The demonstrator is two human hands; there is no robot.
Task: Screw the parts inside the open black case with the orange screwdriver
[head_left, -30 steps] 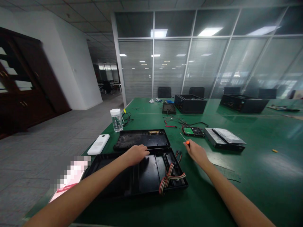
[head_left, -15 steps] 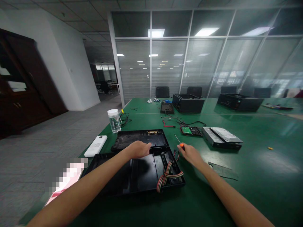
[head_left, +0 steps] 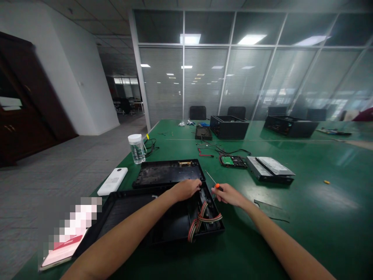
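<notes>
While right fingers point(head_left: 218, 193) grip 1 screwdriver point(head_left: 217, 186), left fingers point(head_left: 197, 184) curl over 1 of 2 black trays point(head_left: 175, 226); left hold unclear.

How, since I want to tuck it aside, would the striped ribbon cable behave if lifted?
The striped ribbon cable probably bends easily, since it curves in loops. It looks flat and thin, so likely light for its size. Its loops reach the rim of the nearer black case, so they might snag there.

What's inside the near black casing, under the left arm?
In the black casing, a striped ribbon cable shows at the right end, draping over the near edge. The left forearm and left hand cover parts of the interior; what lies behind them can't be seen.
</notes>
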